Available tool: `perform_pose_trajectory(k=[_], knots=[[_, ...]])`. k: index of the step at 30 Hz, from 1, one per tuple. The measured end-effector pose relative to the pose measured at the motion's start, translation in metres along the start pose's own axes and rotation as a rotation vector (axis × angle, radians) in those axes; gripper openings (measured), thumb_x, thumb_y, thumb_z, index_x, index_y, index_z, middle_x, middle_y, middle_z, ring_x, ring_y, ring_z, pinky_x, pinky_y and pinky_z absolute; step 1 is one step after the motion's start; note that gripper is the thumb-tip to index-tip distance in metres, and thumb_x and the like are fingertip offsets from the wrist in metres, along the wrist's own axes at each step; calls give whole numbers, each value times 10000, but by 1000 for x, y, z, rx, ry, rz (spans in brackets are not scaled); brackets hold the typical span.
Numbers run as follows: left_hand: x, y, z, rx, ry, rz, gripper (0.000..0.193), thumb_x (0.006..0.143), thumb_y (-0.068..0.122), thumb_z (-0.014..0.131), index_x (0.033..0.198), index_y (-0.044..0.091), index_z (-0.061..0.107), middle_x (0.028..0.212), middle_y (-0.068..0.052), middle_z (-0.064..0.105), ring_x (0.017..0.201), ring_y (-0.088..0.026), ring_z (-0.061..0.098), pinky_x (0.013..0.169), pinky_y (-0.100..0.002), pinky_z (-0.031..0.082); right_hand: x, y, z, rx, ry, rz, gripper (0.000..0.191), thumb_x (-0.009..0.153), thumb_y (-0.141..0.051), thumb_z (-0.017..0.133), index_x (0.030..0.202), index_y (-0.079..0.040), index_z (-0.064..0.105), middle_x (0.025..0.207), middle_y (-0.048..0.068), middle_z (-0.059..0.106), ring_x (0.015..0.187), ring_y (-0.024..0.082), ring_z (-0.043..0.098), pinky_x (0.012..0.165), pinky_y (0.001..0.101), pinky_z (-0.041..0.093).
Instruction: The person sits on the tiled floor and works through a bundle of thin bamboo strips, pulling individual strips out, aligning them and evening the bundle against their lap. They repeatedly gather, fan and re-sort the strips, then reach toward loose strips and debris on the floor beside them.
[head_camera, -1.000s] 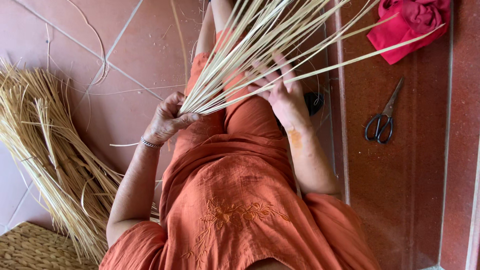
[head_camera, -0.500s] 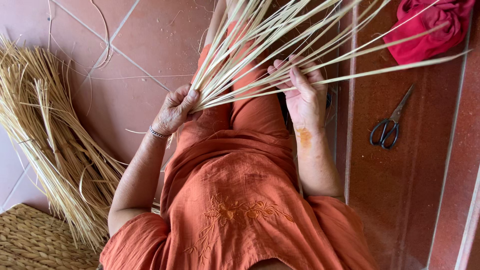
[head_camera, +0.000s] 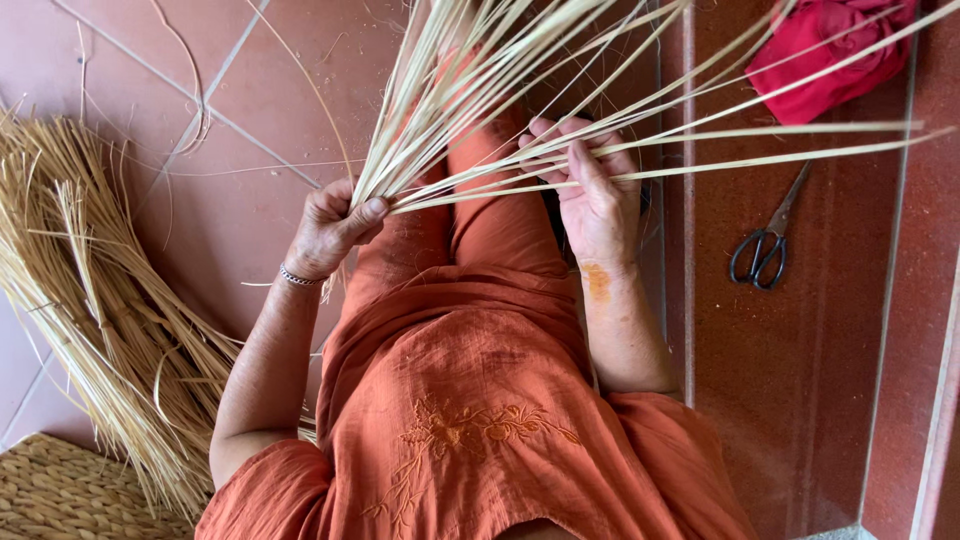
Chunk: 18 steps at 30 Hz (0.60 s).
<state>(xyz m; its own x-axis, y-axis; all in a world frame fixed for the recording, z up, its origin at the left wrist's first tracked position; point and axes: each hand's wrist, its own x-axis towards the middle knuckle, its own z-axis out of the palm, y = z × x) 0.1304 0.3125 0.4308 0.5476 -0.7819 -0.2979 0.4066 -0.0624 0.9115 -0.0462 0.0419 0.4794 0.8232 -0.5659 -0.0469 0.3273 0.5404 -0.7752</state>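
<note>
An orange embroidered garment (head_camera: 470, 400) was seen nearest the camera, covering the lap and legs. Just beyond it, the left hand (head_camera: 330, 228) was clenched, its fingers (head_camera: 372, 208) clamped together around the gathered base of a fan of pale straw stalks (head_camera: 480, 100). The stalks were held above the lap, spreading up and away from those fingers toward the top and right of the view. The right hand (head_camera: 595, 195) was raised among the spread stalks, to the right of the left fingers; its fingers (head_camera: 560, 135) were apart, with two long stalks passed between them and drawn out sideways to the right. Compared with half a second before, the right hand was found shifted lower along the fan, and the two outermost stalks were separated more widely from the rest, lying close to level; from this it was judged that single stalks were being sorted out of the bunch while the base was kept gripped. To the left of the left fingers, a large sheaf of darker straw (head_camera: 90, 300) was laid on the tiled floor (head_camera: 230, 130), with a woven mat (head_camera: 70, 495) at its near end. Well right of the right fingers, black scissors (head_camera: 765, 250) were lying on the floor, and farther off a red cloth (head_camera: 830, 50) was bunched
</note>
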Motion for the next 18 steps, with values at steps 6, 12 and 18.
perform_pose_trajectory(k=[6,12,18], knots=[[-2,-1,0,6,-11,-8,173,1021,197,706,983,28,704,698,53,535,597,-38,415,503,-221,324,-3,3,-7,-13,-54,-44,182,1099,-80,581,1251,-8,650,1248,237,710,1188,349,711,1088,508,589],[1,0,5,-38,1,-20,218,1035,228,667,1044,23,740,673,42,530,562,-52,423,484,-226,316,-7,4,-6,22,-39,-53,177,1111,-56,545,1247,-8,647,1228,225,715,1200,330,705,1123,516,584],[2,1,4,19,22,-21,211,1034,217,664,1033,23,748,674,21,568,559,-60,444,489,-231,338,-13,8,-9,11,-74,-65,174,1114,-70,541,1241,-23,651,1210,206,728,1183,322,713,1092,504,594]])
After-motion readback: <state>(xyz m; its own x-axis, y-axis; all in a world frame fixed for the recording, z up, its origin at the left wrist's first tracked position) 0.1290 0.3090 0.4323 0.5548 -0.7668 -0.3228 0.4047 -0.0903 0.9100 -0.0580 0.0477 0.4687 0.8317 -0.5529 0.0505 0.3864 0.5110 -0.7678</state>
